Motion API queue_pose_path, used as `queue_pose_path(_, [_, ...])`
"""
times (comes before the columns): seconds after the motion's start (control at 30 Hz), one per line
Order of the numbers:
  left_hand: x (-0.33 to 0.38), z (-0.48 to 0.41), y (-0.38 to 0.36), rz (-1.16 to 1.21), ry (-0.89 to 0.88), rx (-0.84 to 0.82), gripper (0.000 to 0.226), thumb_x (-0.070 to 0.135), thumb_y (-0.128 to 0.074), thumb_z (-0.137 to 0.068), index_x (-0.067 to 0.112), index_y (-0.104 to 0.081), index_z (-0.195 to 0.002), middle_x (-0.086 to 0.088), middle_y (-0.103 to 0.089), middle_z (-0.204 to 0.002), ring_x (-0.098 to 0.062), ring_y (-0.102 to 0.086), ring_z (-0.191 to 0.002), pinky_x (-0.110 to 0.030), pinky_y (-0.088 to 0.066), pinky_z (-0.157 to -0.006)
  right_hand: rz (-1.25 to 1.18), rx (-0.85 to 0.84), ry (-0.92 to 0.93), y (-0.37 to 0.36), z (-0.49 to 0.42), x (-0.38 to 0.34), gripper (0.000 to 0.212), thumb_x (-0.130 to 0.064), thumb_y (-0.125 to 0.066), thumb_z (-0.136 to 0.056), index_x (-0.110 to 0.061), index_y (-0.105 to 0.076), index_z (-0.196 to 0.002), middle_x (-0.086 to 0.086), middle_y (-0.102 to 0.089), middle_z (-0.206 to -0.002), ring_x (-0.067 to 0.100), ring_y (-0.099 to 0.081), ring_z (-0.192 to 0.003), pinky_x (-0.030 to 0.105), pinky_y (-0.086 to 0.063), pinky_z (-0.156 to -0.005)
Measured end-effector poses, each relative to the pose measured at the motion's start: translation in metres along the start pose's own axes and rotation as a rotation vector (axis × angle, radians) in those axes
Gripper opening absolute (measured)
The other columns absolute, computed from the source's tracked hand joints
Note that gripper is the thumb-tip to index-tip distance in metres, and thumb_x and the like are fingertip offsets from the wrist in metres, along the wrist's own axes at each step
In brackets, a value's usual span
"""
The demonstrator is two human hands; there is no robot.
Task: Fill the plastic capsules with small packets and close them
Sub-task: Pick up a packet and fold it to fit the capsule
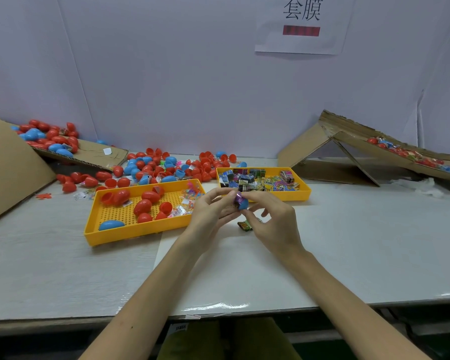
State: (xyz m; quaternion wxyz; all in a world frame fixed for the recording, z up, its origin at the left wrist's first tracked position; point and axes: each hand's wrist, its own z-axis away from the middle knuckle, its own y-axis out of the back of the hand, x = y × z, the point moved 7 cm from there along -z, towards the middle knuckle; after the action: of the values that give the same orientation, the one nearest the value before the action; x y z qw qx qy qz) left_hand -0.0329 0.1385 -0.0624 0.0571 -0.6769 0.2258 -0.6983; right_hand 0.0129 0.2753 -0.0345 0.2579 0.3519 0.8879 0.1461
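While two yellow trays sit before me, the left tray holds one blue capsule and about eight red pieces; the right tray holds packets past counting. Behind, a pile of red and blue capsules spreads over the white table, between two cardboard ramps, below a pale wall with one paper sign. My left hand curls round a blue capsule half; my right hand pinches a purple packet at its mouth, other fingers loosely spread.
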Motion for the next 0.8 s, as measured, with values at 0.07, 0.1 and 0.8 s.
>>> queue_pose_path(0.07, [0.0004, 0.0000, 0.0006, 0.024, -0.008, -0.010, 0.006, 0.011, -0.065, -0.095, 0.007, -0.066, -0.100, -0.020, -0.073, -0.104, -0.031, -0.075, -0.095, -0.030, -0.062, -0.076, -0.016, -0.007, -0.010, -0.0007, -0.0001, 0.0007, 0.038, -0.004, -0.082, -0.078, -0.012, -0.070, -0.114, -0.001, -0.071, -0.106, 0.007, -0.066, -0.075, 0.008, -0.043, -0.062])
queue_pose_path(0.1, [0.0004, -0.0001, 0.0008, 0.031, -0.007, -0.011, 0.006, 0.009, -0.064, -0.096, 0.006, -0.065, -0.101, -0.020, -0.073, -0.104, -0.031, -0.075, -0.094, -0.030, -0.062, -0.075, -0.026, -0.006, -0.014, -0.0009, -0.0002, 0.0008, 0.038, -0.006, -0.081, -0.079, -0.012, -0.070, -0.114, -0.002, -0.071, -0.106, 0.007, -0.066, -0.076, 0.010, -0.044, -0.061])
queue_pose_path(0.8, [0.0000, 0.0016, -0.0043, 0.095, 0.045, -0.069, 0.017, 0.004, -0.058, -0.098, 0.003, -0.067, -0.113, -0.018, -0.074, -0.106, -0.029, -0.074, -0.098, -0.031, -0.062, -0.080, -0.063, -0.003, -0.033, -0.0005, -0.0017, 0.0003, 0.034, -0.010, -0.075, -0.085, -0.011, -0.070, -0.118, 0.002, -0.071, -0.101, 0.004, -0.058, -0.070, 0.003, -0.041, -0.062])
